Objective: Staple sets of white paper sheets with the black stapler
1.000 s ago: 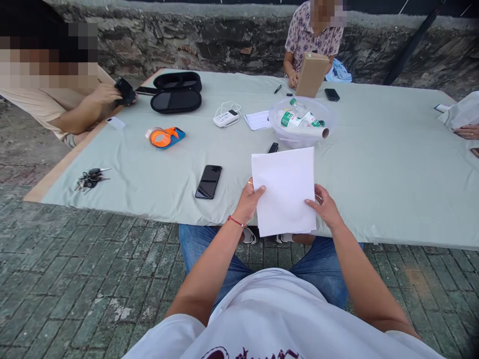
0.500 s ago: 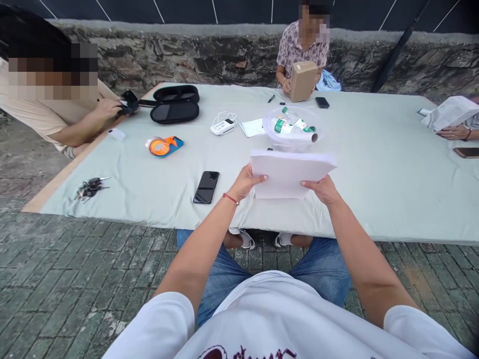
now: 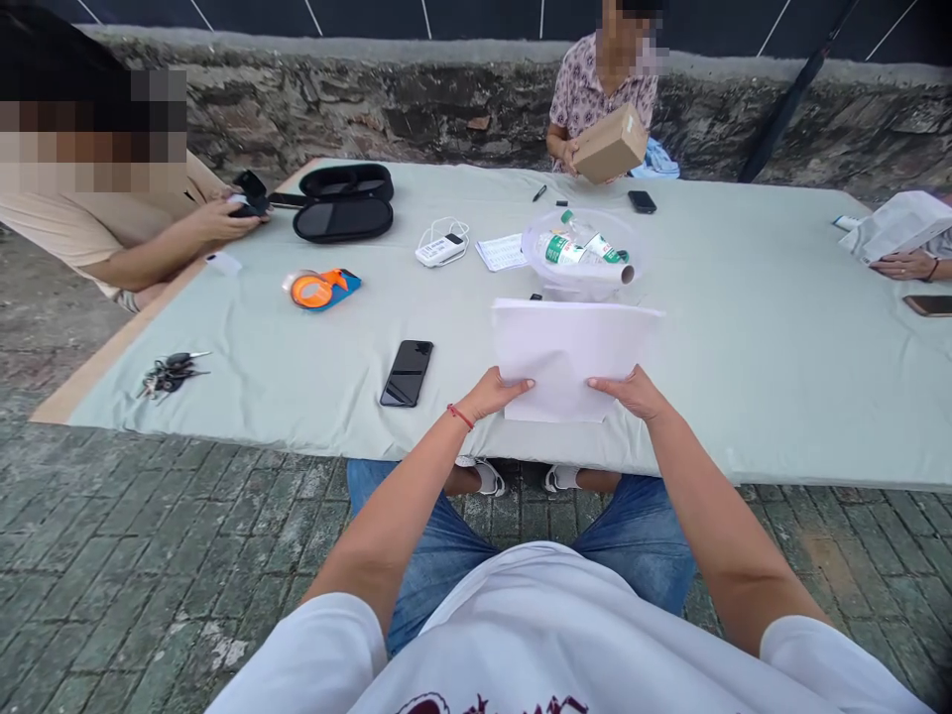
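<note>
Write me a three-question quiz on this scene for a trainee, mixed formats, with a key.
1. What do the left hand and right hand hold?
a) a brown cardboard box
b) white paper sheets
c) a clear plastic bottle

2. True or false: the bunch of dark metal keys lies to the left of the black rectangular phone nearest the left hand.

3. Fill in (open or closed): the black oval case on the pale green cloth lies ____.

Key: 1 b; 2 true; 3 open

single head-worn view, facing forward and steeply down
</note>
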`<action>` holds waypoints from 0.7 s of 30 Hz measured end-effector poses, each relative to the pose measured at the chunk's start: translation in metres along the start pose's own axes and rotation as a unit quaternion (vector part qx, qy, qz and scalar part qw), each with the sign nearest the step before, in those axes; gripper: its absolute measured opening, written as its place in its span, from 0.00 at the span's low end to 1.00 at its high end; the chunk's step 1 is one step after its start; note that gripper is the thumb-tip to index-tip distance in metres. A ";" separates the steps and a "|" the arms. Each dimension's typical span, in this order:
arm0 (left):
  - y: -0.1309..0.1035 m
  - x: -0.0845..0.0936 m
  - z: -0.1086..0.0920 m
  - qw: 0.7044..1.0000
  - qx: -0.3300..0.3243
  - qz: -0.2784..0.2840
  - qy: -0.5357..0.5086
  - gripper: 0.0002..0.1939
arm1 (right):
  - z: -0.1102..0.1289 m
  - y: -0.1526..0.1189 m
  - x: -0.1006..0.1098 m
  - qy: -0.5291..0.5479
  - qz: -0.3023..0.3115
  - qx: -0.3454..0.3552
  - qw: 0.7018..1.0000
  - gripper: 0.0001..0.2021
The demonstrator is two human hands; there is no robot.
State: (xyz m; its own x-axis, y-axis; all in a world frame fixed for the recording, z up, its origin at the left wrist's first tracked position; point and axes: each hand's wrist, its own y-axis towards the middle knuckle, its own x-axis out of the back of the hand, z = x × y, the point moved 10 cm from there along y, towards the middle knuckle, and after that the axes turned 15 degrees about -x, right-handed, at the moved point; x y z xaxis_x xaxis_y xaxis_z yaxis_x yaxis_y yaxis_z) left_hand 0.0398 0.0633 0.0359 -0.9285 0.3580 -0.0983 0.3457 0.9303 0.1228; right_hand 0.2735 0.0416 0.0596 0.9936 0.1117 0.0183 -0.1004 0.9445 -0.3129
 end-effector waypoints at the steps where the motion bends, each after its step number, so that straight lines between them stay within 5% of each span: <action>1: -0.002 -0.001 0.001 1.000 0.000 -0.005 0.002 0.26 | 0.000 0.000 0.001 0.008 -0.009 0.002 1.000 0.31; 7: -0.024 -0.010 0.022 0.988 0.056 -0.054 -0.133 0.27 | -0.019 -0.004 0.006 0.059 0.007 -0.066 0.996 0.24; 11: -0.061 -0.011 0.085 0.945 0.208 -0.151 -0.200 0.24 | -0.090 -0.013 -0.011 0.079 0.063 -0.212 0.972 0.25; 14: -0.080 -0.017 0.113 0.927 0.259 -0.165 -0.215 0.23 | -0.137 -0.023 -0.015 0.071 0.033 -0.267 0.960 0.25; 21: -0.071 -0.010 0.098 0.911 0.202 -0.209 -0.294 0.19 | -0.144 -0.054 -0.019 0.071 0.054 -0.248 0.965 0.23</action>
State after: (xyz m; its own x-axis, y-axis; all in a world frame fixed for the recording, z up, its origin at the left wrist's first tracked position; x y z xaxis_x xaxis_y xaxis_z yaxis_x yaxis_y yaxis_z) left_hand 0.0374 0.0013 -0.0687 -0.7986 -0.1629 -0.5794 0.1112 0.9062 -0.4079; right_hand 0.2670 -0.0559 -0.0610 0.9795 0.1245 -0.1585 -0.2010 0.6611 -0.7228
